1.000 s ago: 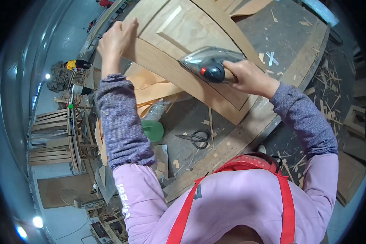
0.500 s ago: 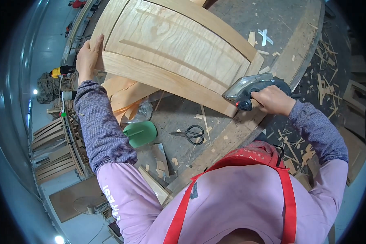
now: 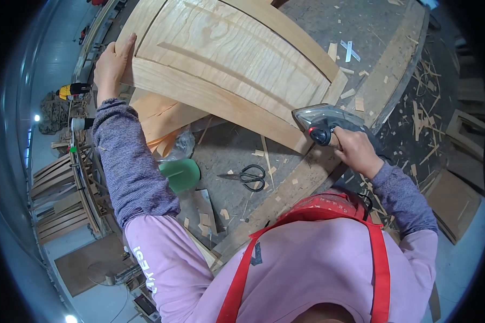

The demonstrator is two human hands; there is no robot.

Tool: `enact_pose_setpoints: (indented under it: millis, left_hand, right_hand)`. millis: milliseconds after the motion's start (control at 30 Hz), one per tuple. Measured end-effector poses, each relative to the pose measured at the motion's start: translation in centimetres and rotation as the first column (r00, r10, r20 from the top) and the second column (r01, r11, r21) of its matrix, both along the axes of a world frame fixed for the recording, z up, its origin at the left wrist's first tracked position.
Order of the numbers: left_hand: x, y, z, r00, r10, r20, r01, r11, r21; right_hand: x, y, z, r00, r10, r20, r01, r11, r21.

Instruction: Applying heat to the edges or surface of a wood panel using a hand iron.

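Note:
My left hand (image 3: pixel 112 67) grips the left end of a pale wooden cabinet door (image 3: pixel 231 56), thumb over its face and fingers going out of sight behind the edge. The door lies slanted over the workbench, with a raised panel inside its frame. In my right hand (image 3: pixel 358 153) is the handle of a clothes iron (image 3: pixel 328 116). The iron's pointed metal tip is at the lower right corner of the door. Whether the soleplate touches the door's end edge, I cannot tell. Below the door lie black-handled scissors (image 3: pixel 251 178) and a green plastic piece (image 3: pixel 182 175).
Orange-tan veneer strips (image 3: pixel 170 121) and a clear plastic bag (image 3: pixel 183 146) lie under the door. A metal blade-like plate (image 3: pixel 206 210) rests nearer me. Wood offcuts (image 3: pixel 425 121) litter the floor at right. Stacked boards (image 3: pixel 64 199) stand at left.
The iron has tilted and its handle has come nearer to me, with my right hand and forearm lower. My left hand and the door have shifted slightly left.

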State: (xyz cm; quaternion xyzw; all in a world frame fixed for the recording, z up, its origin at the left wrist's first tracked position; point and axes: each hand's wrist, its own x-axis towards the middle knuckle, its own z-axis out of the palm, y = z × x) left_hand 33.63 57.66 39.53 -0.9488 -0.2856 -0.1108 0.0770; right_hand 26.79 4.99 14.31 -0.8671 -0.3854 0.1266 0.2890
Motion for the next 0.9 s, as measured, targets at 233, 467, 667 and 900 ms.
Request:
enact_pose_setpoints:
  millis: [233,467,667,900]
  left_hand:
    - [-1.3,-3.6,2.0,1.000,0.012,0.007,-0.012,0.996,0.084]
    - [-2.4,-4.0,1.7,0.997,-0.016,0.069,0.012,0.998,0.059]
    - [-2.1,-3.3,1.9,1.000,0.004,0.021,-0.005,1.000,0.020]
    - [-2.0,-3.2,0.9,0.999,0.017,0.049,-0.019,0.999,0.036]
  right_hand:
    - [0.9,4.5,2.4,0.993,-0.057,0.107,0.027,0.965,0.262]
    - [0.7,2.8,1.1,0.997,-0.047,0.057,0.038,0.987,0.154]
    - [0.4,3.2,1.2,0.997,-0.077,-0.012,0.078,0.979,0.187]
    - [0.1,3.4,1.1,0.989,-0.127,-0.070,0.137,0.978,0.160]
